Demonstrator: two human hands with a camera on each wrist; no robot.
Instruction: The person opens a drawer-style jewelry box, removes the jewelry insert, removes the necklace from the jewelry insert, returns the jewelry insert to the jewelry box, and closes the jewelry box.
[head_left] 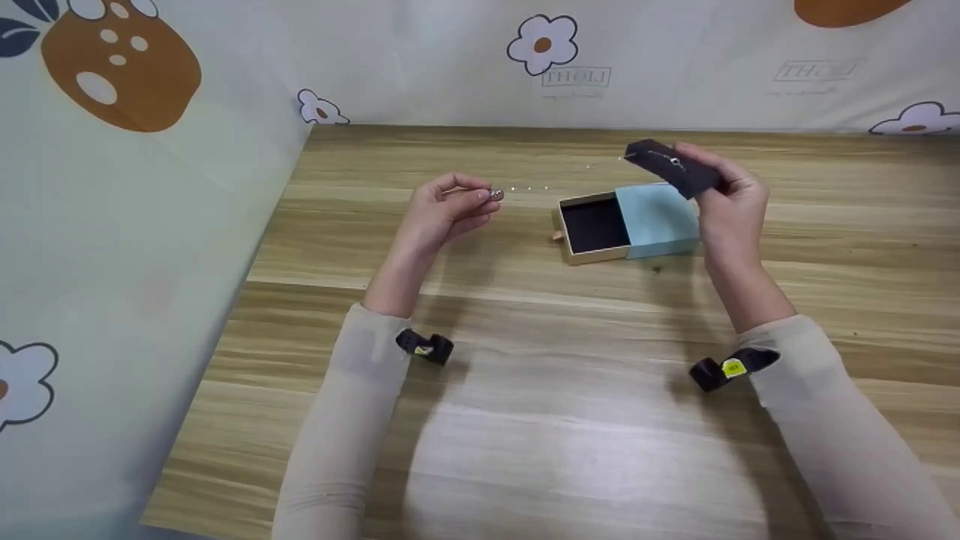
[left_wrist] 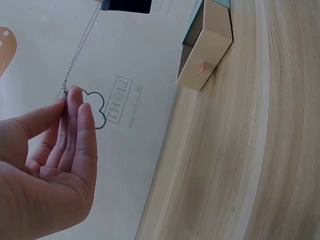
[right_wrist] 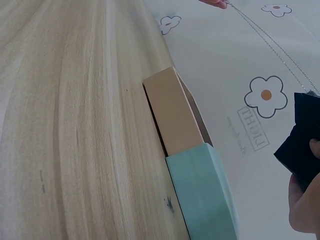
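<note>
One necklace (left_wrist: 79, 49) extended above the table (head_left: 337, 247), between the left hand (head_left: 450, 206) and a black card (head_left: 671, 166) in the right hand (head_left: 735, 202). The left thumb and fingertips pinched its silver end (head_left: 496, 194). The right thumb and fingers gripped the card; how its remaining fingers lay could not be told. Two thin chain strands ran straight to the card. Below, a box rested on the table, its beige drawer (head_left: 598, 257) partly out of the light-blue sleeve (head_left: 660, 221).
</note>
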